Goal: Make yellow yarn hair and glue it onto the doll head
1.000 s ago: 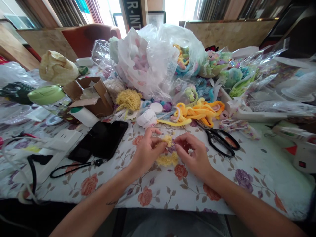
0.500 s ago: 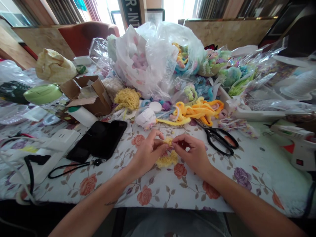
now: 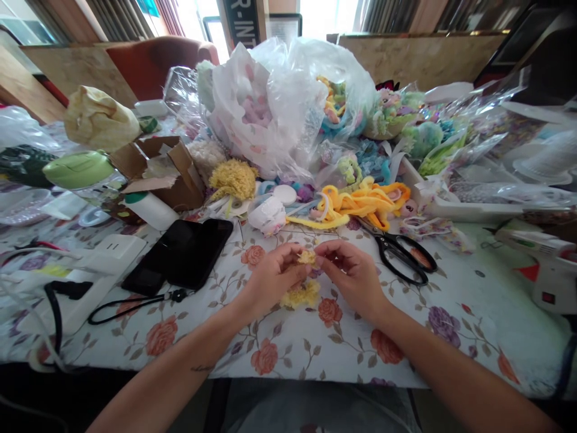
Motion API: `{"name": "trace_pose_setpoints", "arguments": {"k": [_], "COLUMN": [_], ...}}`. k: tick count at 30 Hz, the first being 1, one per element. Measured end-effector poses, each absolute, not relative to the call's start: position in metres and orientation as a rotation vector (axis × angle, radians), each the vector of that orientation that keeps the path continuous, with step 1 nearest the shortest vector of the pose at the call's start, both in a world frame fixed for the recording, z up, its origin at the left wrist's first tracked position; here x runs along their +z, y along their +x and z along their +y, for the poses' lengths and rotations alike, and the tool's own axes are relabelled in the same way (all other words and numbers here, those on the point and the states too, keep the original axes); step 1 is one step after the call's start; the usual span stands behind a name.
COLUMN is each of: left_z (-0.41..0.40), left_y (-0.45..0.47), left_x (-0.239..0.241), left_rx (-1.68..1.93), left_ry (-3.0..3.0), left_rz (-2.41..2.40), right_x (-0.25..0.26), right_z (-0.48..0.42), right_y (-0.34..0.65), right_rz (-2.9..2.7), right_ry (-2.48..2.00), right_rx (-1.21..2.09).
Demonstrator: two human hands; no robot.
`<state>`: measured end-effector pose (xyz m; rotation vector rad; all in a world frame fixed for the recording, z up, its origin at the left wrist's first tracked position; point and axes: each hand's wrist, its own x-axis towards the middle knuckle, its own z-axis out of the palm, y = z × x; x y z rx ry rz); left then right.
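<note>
Both hands meet over the flowered cloth, pinching a strip of fuzzy yellow yarn (image 3: pixel 307 258) between them. My left hand (image 3: pixel 282 270) is closed on its left side, thumb against the fingers. From the right, my right hand (image 3: pixel 348 270) grips the same piece with thumb and fingertips. The lower part of the yellow yarn hangs below the left hand, above or on the cloth; I cannot tell which. Black-handled scissors (image 3: pixel 401 255) lie to the right of the hands. Beyond them rest yellow-orange plush strips (image 3: pixel 360 204) and a white wrapped bundle (image 3: pixel 267 215).
To the left lie black phones (image 3: pixel 198 255), a white power strip (image 3: pixel 106 264) and a cardboard box (image 3: pixel 169 174). A yellow yarn ball (image 3: pixel 233 179) sits behind. Large plastic bags (image 3: pixel 288 102) fill the back. A glue gun (image 3: pixel 547 264) stands at the right edge.
The left fingers have curled in more closely around the yellow yarn. Its hanging lower part has shifted slightly left. The right hand has barely moved.
</note>
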<state>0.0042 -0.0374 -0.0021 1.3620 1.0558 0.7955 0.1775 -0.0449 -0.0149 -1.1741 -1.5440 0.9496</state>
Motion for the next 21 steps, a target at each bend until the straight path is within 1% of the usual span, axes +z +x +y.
{"name": "trace_pose_setpoints", "arguments": {"k": [5, 7, 9, 10, 12, 13, 15, 18, 21], "left_z": [-0.036, -0.036, -0.035, -0.034, -0.031, -0.029, -0.026, -0.023, -0.022], "left_y": [0.003, 0.003, 0.001, 0.0, -0.002, -0.003, -0.005, -0.006, -0.007], "left_x": [0.006, 0.008, 0.008, 0.007, 0.005, 0.004, 0.001, 0.0, 0.001], "left_rx": [0.758, 0.78, 0.823, 0.848, 0.9, 0.925, 0.974, 1.031, 1.056], "left_ry": [1.294, 1.215, 1.135, 1.102, 1.056, 1.04, 1.014, 1.006, 1.01], "left_rz": [1.096, 1.1, 1.112, 1.123, 1.15, 1.161, 1.169, 1.14, 1.125], "right_x": [-0.013, -0.006, 0.004, 0.007, 0.011, 0.01, 0.002, -0.014, -0.021], "right_z": [-0.045, -0.043, -0.038, -0.036, -0.032, -0.03, -0.027, -0.022, -0.017], "right_y": [0.173, 0.182, 0.205, 0.222, 0.26, 0.279, 0.312, 0.336, 0.343], "right_rz": [-1.61, -1.632, -1.678, -1.716, -1.86, -1.925, -2.04, -2.079, -2.118], "right_ry": [-1.193, -1.246, -1.366, -1.453, -1.76, -1.944, -2.127, -2.057, -1.985], "right_rx": [0.841, 0.72, 0.473, 0.286, -0.037, -0.092, 0.026, 0.247, 0.326]}}
